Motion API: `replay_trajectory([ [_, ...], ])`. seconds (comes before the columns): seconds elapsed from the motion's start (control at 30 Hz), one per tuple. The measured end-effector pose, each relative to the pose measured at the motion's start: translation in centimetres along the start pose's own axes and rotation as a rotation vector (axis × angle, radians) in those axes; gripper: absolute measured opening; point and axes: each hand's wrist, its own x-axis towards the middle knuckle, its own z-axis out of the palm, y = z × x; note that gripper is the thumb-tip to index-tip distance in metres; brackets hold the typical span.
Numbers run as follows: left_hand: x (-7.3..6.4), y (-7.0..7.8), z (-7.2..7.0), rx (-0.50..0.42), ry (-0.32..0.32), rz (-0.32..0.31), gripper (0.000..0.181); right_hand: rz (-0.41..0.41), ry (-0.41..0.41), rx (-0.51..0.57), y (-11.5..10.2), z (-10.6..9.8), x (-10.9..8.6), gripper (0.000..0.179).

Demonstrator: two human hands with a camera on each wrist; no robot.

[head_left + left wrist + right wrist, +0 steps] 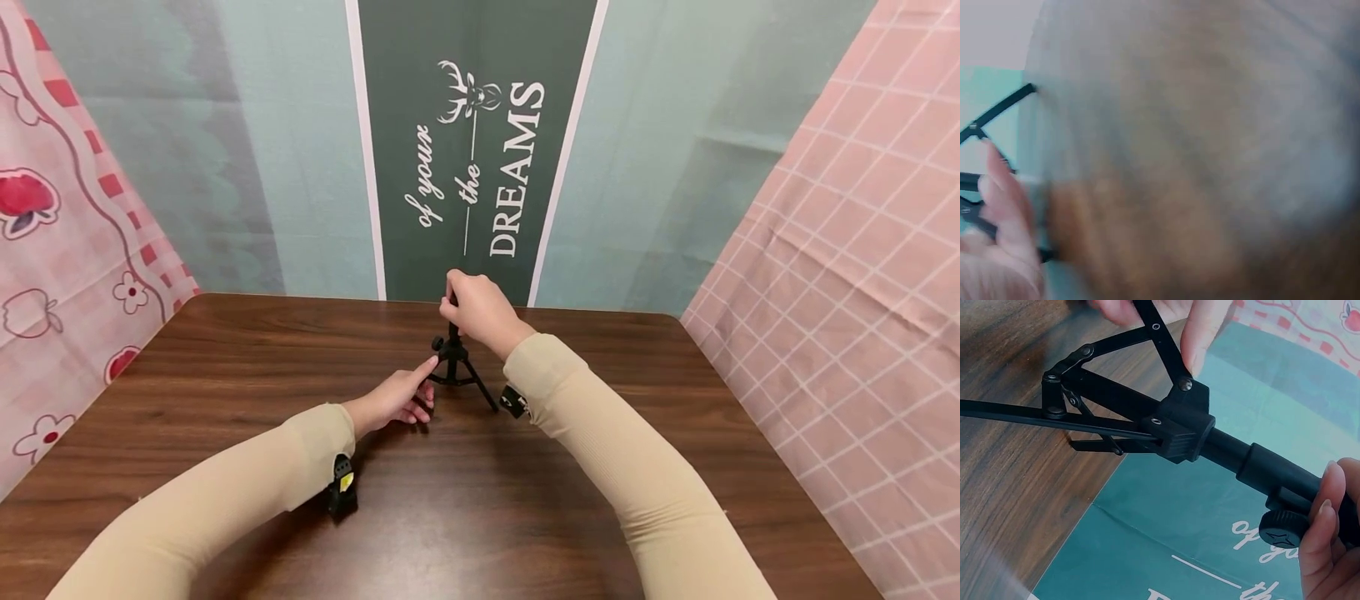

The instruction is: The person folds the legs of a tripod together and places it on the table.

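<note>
A small black tripod (pixel 452 354) stands on the table with its legs spread. My right hand (pixel 483 308) grips the upper part of its centre column. In the right wrist view, the fingertips of that hand lie beside a round black knob (pixel 1283 529) on the column. My left hand (pixel 393 400) is low at the tripod's left side, its thumb extended against the leg hub (pixel 1185 422). One leg passes between that thumb and the other fingers, which are partly hidden. The left wrist view is mostly blurred, with tripod legs (pixel 1004 103) at its left edge.
The brown wood-grain table (pixel 480 508) reaches back to a green and teal cloth (pixel 480 167) with white lettering. Pink patterned cloth (pixel 60 250) hangs at the left, and pink checked cloth (pixel 847 275) at the right.
</note>
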Motion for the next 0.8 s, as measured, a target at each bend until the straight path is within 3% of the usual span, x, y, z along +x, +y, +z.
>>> replay_trajectory([
  [0.1,-0.4,1.0,-0.3,0.189,0.034,-0.029,0.072,0.001,-0.002,0.004,0.0,0.0,-0.1,0.009],
  [0.2,-0.6,1.8,-0.5,0.37,0.081,-0.004,0.075,-0.005,-0.002,0.004,0.0,0.0,-0.1,0.009],
  [0.27,-0.7,2.1,-0.3,0.436,0.095,0.013,0.075,-0.006,0.001,0.006,0.0,0.1,0.0,0.009],
  [0.5,-0.8,2.5,0.1,0.407,0.088,0.007,0.077,-0.011,0.013,0.002,0.1,0.1,0.0,0.009],
  [0.8,-0.9,2.4,0.5,0.342,0.053,-0.051,0.063,-0.011,0.006,-0.001,0.2,0.1,0.0,0.009],
])
